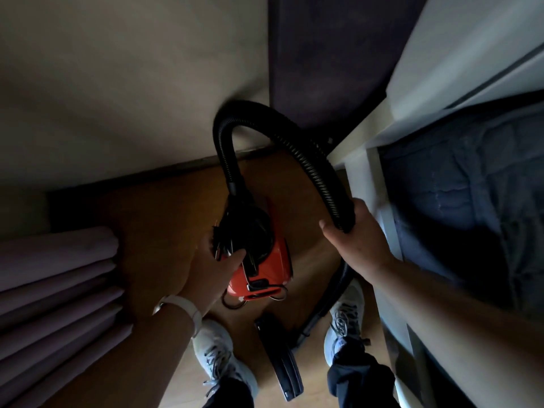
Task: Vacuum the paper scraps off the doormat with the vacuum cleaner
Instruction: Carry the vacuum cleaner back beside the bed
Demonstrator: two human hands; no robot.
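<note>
Your left hand (215, 269) grasps the bundled black cord (226, 240) on top of the orange vacuum (275, 269), with the thumb curled over it. Your right hand (353, 240) is clenched around the black hose (232, 136), which arches up from the vacuum. The vacuum is over the middle of the wooden floor (159, 219); I cannot tell whether it stands on it. The nozzle (282, 357) lies between your shoes (217, 357).

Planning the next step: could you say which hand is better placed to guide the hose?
Probably right: the right hand grips the hose, while the left hand holds the cord bundle at the vacuum cleaner.
</note>
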